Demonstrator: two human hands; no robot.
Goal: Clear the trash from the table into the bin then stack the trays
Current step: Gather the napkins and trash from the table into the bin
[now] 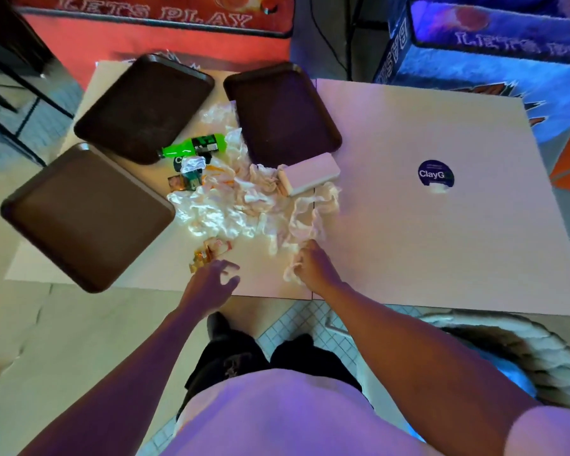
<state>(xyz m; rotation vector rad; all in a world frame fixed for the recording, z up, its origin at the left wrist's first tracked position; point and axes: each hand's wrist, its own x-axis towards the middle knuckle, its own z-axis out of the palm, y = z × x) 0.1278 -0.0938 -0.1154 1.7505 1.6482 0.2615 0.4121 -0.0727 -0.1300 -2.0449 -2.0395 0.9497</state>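
Lying just beyond both hands, a heap of crumpled white paper (244,205) is spread across the table (408,245), w/ a green bottle (191,147) and a white box (310,174) at its far edge. Three brown trays are set past the heap: near-left tray (86,215), far-left tray (145,106), far tray (282,115). Small orange wrappers (208,255) are seen just ahead of the left hand (211,284). A round sticker (436,173) reading "ClayG" is seen far R of the right hand (316,264); "LETS PLAY" is read on a red mat (155,18). A bin (507,353) sits below the R arm. Left hand is held spread, fingers apart, empty; a paper scrap (292,271) is pinched by the right hand.
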